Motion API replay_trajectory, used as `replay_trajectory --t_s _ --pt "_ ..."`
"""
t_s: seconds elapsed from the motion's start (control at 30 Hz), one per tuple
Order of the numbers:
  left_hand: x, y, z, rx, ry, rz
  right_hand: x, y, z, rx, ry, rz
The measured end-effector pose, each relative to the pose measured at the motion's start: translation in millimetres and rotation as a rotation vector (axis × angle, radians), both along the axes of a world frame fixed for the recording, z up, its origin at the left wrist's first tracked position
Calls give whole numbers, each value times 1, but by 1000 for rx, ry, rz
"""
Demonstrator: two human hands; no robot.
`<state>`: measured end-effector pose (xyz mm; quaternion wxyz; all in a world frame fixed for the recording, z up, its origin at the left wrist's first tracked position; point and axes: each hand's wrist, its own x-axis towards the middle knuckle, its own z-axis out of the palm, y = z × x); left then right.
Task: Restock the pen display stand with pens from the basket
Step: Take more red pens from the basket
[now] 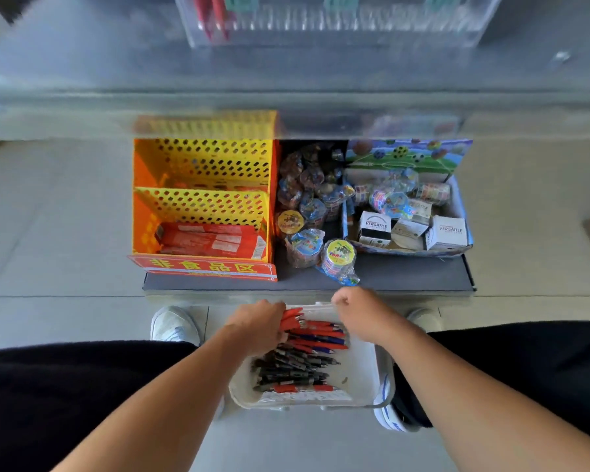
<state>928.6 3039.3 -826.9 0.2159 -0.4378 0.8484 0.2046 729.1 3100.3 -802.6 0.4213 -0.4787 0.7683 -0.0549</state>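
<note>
Left hand (258,327) curled round a bunch of red pens (292,319) in the near white basket (363,376), right hand (358,313) gripping its far rim, clear pen display stand (338,27) far beyond, yellow crate (205,199) far left

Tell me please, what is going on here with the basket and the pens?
A person stands over a white basket on the floor, which holds red and dark pens. The left hand grips a bunch of red pens at the basket's far side. The right hand is curled at the far rim; whether it holds the rim is unclear. The clear display stand above shows only a few red pens at its left end.
</note>
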Motion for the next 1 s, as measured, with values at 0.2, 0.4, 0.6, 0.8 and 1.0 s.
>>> replay_trajectory --t_s 0.2,0.4,0.6,0.8,1.0 --pt "11 -15 75 -217 31 -18 -4 0 47 -44 27 40" --pt "7 -31 160 -412 144 15 -7 -12 118 -168 69 69" --pt "-10 -40 243 -607 395 58 -8 -33 203 -289 152 84" --pt "-14 -50 306 -743 636 93 18 -46 281 -454 198 271" --pt "0 -85 343 -805 806 255 38 -59 340 -619 155 347"
